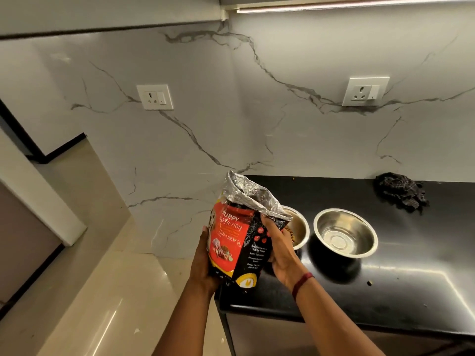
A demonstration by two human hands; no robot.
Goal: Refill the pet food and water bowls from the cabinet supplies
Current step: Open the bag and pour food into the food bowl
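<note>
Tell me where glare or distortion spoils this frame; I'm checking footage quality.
Head view: bright streaks glare off the glossy black countertop and the empty steel bowl; the overhead strip light blows out; wide-angle lens bends the wall edges; the red puppy-food bag reads fairly sharp.

Home kitchen (marble backsplash (231,111), black countertop (385,291)).

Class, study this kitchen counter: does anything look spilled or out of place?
Yes. Two stray kibble bits lie on the black counter: one near the front right, one against the wall. A dark cloth sits crumpled in the back corner. The bowls stand upright.
</note>
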